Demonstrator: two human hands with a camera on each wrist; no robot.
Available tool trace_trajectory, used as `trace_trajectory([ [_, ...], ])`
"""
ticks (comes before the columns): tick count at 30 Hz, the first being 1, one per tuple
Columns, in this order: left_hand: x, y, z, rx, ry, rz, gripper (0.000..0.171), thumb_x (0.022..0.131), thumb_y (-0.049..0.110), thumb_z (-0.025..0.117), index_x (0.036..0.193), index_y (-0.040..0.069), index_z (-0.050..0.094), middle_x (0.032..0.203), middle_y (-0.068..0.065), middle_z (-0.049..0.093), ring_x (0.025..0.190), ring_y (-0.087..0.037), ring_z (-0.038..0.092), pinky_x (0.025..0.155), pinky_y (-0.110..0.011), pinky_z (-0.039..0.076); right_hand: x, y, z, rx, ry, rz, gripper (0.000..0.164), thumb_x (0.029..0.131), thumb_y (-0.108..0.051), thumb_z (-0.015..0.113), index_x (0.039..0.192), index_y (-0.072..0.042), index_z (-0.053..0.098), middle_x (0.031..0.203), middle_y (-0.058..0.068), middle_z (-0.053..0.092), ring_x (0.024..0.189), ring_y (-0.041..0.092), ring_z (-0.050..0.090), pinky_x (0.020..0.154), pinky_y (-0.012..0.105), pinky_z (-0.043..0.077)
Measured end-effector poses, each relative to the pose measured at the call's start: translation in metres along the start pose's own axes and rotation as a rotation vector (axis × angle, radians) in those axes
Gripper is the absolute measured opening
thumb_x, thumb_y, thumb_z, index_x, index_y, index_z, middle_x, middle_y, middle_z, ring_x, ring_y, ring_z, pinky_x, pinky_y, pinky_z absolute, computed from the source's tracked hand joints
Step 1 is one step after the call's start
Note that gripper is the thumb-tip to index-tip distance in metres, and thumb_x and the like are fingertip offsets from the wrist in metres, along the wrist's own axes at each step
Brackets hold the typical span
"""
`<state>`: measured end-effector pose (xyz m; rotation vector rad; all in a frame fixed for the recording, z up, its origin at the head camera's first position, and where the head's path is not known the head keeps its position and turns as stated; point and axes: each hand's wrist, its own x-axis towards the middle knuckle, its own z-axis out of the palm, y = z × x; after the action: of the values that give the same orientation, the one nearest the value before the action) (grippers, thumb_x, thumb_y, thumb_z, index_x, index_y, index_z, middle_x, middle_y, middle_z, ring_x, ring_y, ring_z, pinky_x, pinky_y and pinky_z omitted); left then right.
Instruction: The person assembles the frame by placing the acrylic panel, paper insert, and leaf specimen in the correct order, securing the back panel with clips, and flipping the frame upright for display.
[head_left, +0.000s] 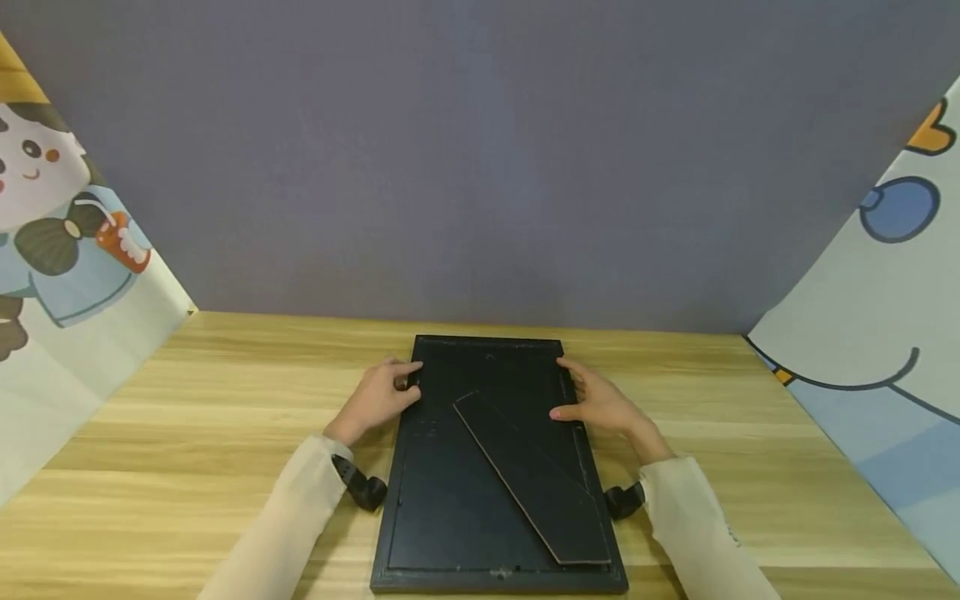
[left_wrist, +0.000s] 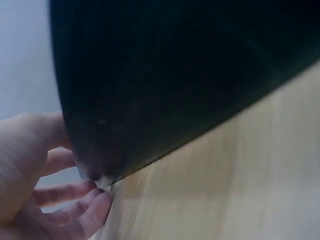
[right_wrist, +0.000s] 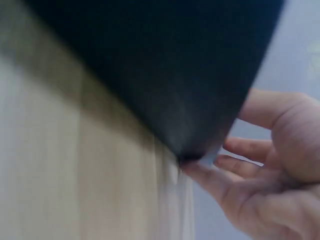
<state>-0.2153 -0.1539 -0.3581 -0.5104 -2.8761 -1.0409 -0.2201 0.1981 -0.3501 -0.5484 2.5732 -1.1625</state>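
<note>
A black photo frame (head_left: 450, 517) shows its back, with a long tapered stand leg (head_left: 532, 483) lying slantwise over it. My left hand (head_left: 377, 398) grips the frame's left edge toward the far end, thumb on the upper side. Across from it, my right hand (head_left: 606, 407) holds the right edge at about the same height. In the left wrist view, curled fingers (left_wrist: 92, 205) reach the dark frame's lower corner. The right wrist view has the right fingers (right_wrist: 210, 180) against the frame's edge. The frame's front is hidden in the head view.
The wood-grain table (head_left: 225, 433) lies under the frame. A plain grey panel (head_left: 480, 167) stands behind it. Printed cartoon panels flank the table, one on the left (head_left: 82, 358) and one on the right (head_left: 832, 333). Each wrist bears a small black camera.
</note>
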Motion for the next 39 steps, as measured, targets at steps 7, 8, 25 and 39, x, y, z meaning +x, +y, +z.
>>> trace_trajectory([
  [7,-0.01,0.0,-0.002,-0.111,0.043,-0.078,0.049,0.092,0.011,0.056,0.135,-0.01,0.045,0.124,-0.028,0.056,0.104,-0.037,0.062,0.089,-0.046,0.052,-0.01,0.0,-0.008,0.153,-0.023,0.049,0.09,0.087,-0.012,0.069,0.15,0.005,0.007,0.155,0.03,0.008,0.136,0.052,0.024,0.099,0.054,0.044],
  [8,-0.013,0.001,-0.003,-0.126,0.035,-0.098,0.048,0.093,0.011,0.055,0.135,-0.01,0.044,0.124,-0.028,0.057,0.109,-0.04,0.061,0.09,-0.047,0.052,-0.013,0.0,-0.009,0.174,-0.028,0.061,0.088,0.088,-0.012,0.068,0.15,0.007,0.007,0.155,0.031,0.009,0.136,0.052,0.024,0.099,0.053,0.045],
  [25,-0.05,0.04,-0.014,-0.612,-0.078,-0.499,0.05,0.097,0.014,0.042,0.135,-0.018,0.034,0.114,-0.025,0.053,0.091,-0.022,0.056,0.075,-0.037,0.057,-0.039,-0.019,-0.002,0.435,-0.06,0.275,0.069,0.097,-0.023,0.053,0.145,0.012,0.019,0.15,0.033,0.021,0.138,0.049,0.023,0.096,0.05,0.048],
  [39,-0.049,0.06,-0.008,-0.654,0.002,-0.582,0.041,0.092,0.014,0.046,0.121,-0.014,0.05,0.091,-0.01,0.053,0.082,-0.019,0.056,0.074,-0.037,0.055,-0.039,-0.024,0.002,0.48,-0.022,0.28,0.065,0.097,-0.017,0.051,0.144,0.015,0.019,0.15,0.034,0.018,0.137,0.053,0.018,0.1,0.059,0.041],
])
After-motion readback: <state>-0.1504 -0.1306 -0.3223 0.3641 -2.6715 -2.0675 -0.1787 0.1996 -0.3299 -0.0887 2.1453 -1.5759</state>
